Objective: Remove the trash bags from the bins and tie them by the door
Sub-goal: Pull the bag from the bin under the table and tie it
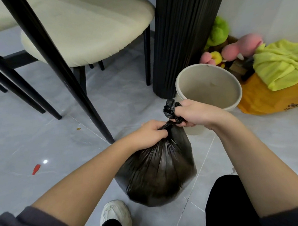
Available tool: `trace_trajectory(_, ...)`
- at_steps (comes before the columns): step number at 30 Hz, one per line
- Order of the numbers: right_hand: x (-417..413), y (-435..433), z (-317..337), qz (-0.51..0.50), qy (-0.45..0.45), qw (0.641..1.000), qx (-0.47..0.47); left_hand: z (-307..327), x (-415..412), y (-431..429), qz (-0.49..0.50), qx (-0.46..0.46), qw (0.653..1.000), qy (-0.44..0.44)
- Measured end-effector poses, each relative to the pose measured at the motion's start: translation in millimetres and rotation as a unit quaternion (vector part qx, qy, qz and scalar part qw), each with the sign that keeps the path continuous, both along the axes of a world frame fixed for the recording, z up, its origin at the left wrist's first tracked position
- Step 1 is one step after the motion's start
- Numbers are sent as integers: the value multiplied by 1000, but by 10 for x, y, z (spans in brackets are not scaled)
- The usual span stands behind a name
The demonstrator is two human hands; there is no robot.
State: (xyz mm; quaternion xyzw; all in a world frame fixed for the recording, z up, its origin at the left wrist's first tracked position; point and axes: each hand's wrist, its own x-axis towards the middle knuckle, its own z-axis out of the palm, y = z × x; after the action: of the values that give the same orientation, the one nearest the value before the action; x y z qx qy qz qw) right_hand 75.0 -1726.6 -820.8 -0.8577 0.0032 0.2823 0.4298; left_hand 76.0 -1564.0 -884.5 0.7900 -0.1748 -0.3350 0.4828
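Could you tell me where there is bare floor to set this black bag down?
Bare tile lies left of the black bag, between the chair leg and the red scrap, and right of it, between the bin and the knee. The corner behind the bin is crowded with plush toys, a yellow cloth and an orange bag.

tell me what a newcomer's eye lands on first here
The bulging black plastic trash bag fills the centre, its neck gripped by the left hand while the right hand has the twisted top looped round a finger. Just behind it stands the round beige plastic bin, with no liner, and bright pink and green plush toys crowd the far right corner.
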Motion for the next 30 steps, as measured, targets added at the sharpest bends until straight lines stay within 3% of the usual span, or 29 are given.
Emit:
trace_trajectory(5, 10, -21, -63, -28, -46, 998, 26, -7, -24, -24, -16, 22, 999, 17)
trace_trajectory(12, -8, -50, -28, 1, -97, 995, 12, 73, -120, -156, 25, 85, 989, -118)
trace_trajectory(18, 11, -83, -55, -61, -57, 994, 73, 91, -82, -46, 2, 50, 996, -70)
trace_trajectory(19, 12, -105, -45, -73, -47, 993, 83, 107, -79, -16, 6, 51, 995, -89)
trace_trajectory(21, 18, -159, -54, -93, -28, 990, 102, 129, -92, 41, -1, 84, 975, -206)
trace_trajectory(24, 23, -207, -95, -121, 20, 979, 161, 189, -96, 131, -10, 147, 905, -398)
trace_trajectory(30, 61, -139, -170, -188, 105, 932, 291, 241, -34, 201, 8, 166, 867, -470)
